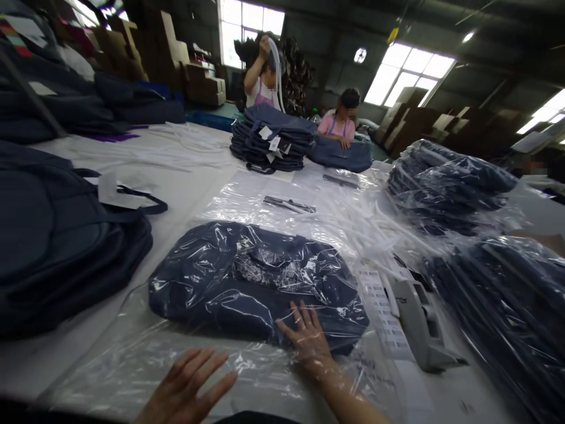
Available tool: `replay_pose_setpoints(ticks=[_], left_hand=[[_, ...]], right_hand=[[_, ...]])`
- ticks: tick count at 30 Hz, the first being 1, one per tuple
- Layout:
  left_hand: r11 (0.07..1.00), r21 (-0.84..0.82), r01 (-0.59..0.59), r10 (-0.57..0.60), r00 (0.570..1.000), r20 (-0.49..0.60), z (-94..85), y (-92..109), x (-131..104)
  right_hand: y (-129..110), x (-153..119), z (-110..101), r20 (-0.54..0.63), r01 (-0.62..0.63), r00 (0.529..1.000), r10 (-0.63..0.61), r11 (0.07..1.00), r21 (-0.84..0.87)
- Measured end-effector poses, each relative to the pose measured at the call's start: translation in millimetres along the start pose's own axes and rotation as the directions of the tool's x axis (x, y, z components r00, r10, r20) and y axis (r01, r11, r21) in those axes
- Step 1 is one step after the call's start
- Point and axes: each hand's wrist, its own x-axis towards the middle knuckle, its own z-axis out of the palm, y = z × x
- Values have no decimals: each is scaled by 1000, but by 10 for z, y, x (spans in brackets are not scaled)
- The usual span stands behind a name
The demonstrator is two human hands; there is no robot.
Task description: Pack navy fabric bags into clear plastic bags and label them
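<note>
**Pressing a bagged backpack flat on the packing table**

Looking down at our own hands, we see the navy backpack lying inside a clear plastic bag on the white table. Our right hand is inside the bag's open mouth, fingers spread and palm down, resting on the near right corner of the backpack; it grips nothing. Our left hand is open too, fingers splayed, lying flat on top of the empty plastic near the bag's mouth, just short of the backpack.

The backpack lies ahead of both hands, its long axis running left to right across our view, tilted a little so the right end sits nearer us. The right hand touches it; the left is close but apart, so the right is the nearer one.

Just right of the bag sits a white label dispenser with a strip of labels. Beyond are loose white straps, stacks of bagged backpacks to the right, unbagged ones at left, and two people working at a further stack.
</note>
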Motion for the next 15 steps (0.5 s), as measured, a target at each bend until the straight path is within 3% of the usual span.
replay_pose_setpoints(ticks=[2, 4, 6, 9, 15], left_hand=[[1000, 19, 7, -8, 998, 70, 199, -100, 295], [998, -48, -29, 37, 981, 189, 379, -250, 429], [983, -180, -45, 100, 946, 308, 471, -361, 429], [954, -298, -14, 146, 893, 425, 450, -420, 350], [967, -254, -14, 123, 900, 419, 507, -322, 194]], right_hand=[[22, 20, 13, 12, -2, 1000, 2, 1000, 2], [56, 62, 15, 30, -6, 1000, 6, 1000, 7], [96, 122, -6, 43, -23, 999, 22, 1000, 14], [148, 210, -66, 44, -40, 998, 39, 998, 38], [152, 240, -89, 15, -31, 999, 30, 996, 86]])
